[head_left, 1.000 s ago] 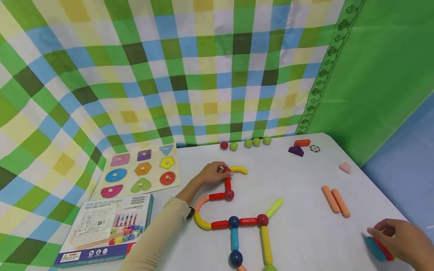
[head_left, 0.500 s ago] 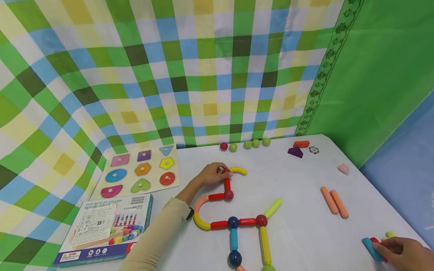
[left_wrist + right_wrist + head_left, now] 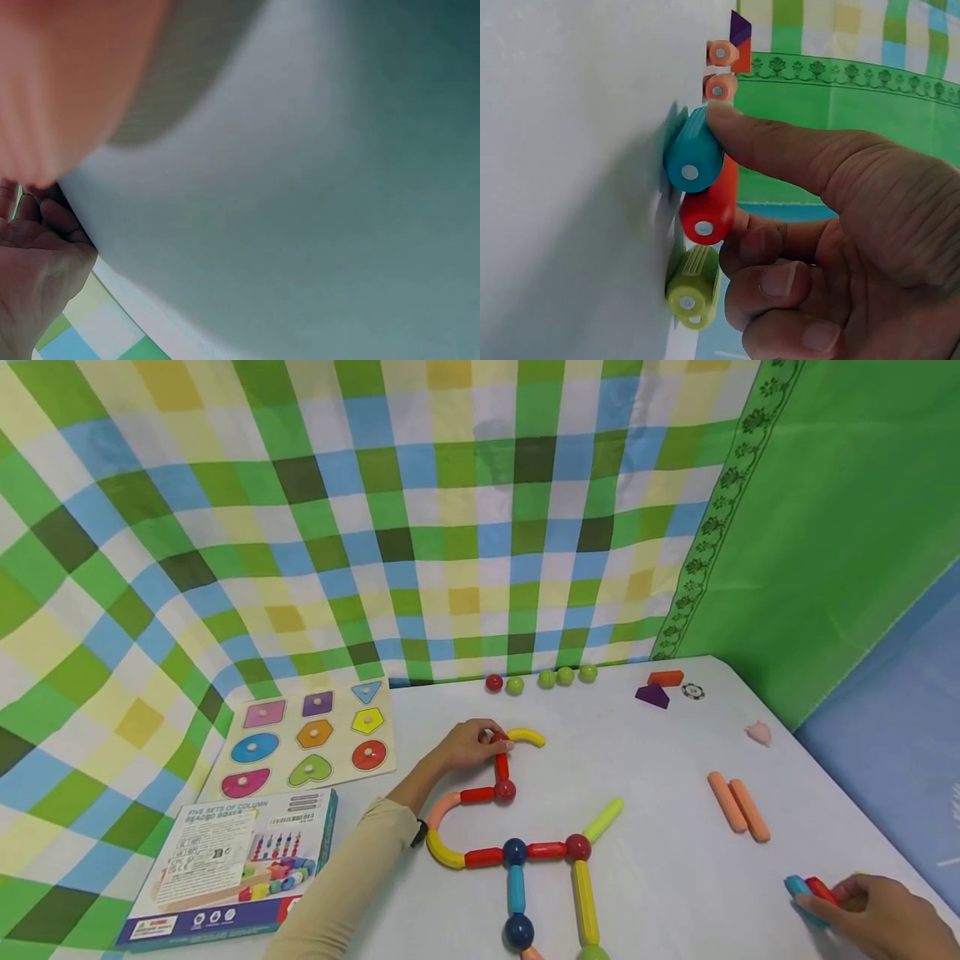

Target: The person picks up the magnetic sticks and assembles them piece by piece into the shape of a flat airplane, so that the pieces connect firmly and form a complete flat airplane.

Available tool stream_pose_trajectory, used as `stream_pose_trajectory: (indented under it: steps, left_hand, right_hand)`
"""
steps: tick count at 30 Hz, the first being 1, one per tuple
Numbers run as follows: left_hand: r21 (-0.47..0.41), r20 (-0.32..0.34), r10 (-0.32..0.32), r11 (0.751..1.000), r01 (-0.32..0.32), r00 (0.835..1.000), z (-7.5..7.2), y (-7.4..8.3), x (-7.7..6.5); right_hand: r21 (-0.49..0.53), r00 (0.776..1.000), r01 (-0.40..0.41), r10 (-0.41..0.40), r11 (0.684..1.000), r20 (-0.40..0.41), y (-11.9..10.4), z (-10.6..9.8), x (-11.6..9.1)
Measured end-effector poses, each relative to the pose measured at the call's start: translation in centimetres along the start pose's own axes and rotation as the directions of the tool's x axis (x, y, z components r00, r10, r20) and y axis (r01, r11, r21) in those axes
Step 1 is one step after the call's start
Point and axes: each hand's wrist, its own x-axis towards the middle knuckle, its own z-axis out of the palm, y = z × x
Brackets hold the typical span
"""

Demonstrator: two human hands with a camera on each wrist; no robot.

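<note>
My left hand [image 3: 471,743] pinches a red ball [image 3: 500,737] at the top of a chain of magnetic rods and balls. A short red rod [image 3: 502,767] runs down from that ball, and a curved yellow rod [image 3: 527,737] extends to its right. At the lower right, my right hand [image 3: 888,906] pinches a blue rod [image 3: 694,154] and a red rod [image 3: 709,210] side by side, thumb on the blue one and fingers at the red one. Yellow-green rods [image 3: 692,289] lie just beside them in the right wrist view. The left wrist view shows mostly blurred surfaces.
Two orange rods [image 3: 738,807] lie left of the table's right edge. Several loose balls [image 3: 566,676] line the back, near a purple block [image 3: 652,696]. A shape puzzle board [image 3: 341,752] and a boxed bead set [image 3: 232,868] occupy the left. The rod chain continues toward the front.
My right hand has shifted the blue and red rods left and slightly farther back, away from the yellow-green ones. My left hand stays on the red ball.
</note>
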Motion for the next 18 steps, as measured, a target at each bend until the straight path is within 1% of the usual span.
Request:
stream_pose_trajectory:
  steps: [5, 9, 11, 18]
  left_hand:
    - [0.000, -0.005, -0.007, 1.000, 0.007, 1.000, 0.06, -0.07, -0.01]
    - [-0.003, 0.003, -0.006, 1.000, 0.006, 1.000, 0.04, -0.08, -0.06]
    - [-0.002, 0.002, -0.005, 1.000, 0.005, 1.000, -0.02, -0.11, -0.08]
    - [0.014, -0.008, 0.005, 1.000, -0.005, 1.000, -0.09, -0.06, -0.13]
  right_hand:
    - [0.005, 0.999, -0.034, 0.034, 0.999, -0.002, -0.63, 0.05, 0.17]
    - [0.004, 0.997, -0.070, 0.070, 0.998, 0.013, -0.83, 0.06, 0.28]
    - [-0.007, 0.998, -0.065, 0.065, 0.998, 0.017, -0.87, -0.01, 0.36]
    - [-0.021, 1.000, -0.001, 0.002, 1.000, 0.030, -0.71, -0.38, 0.53]
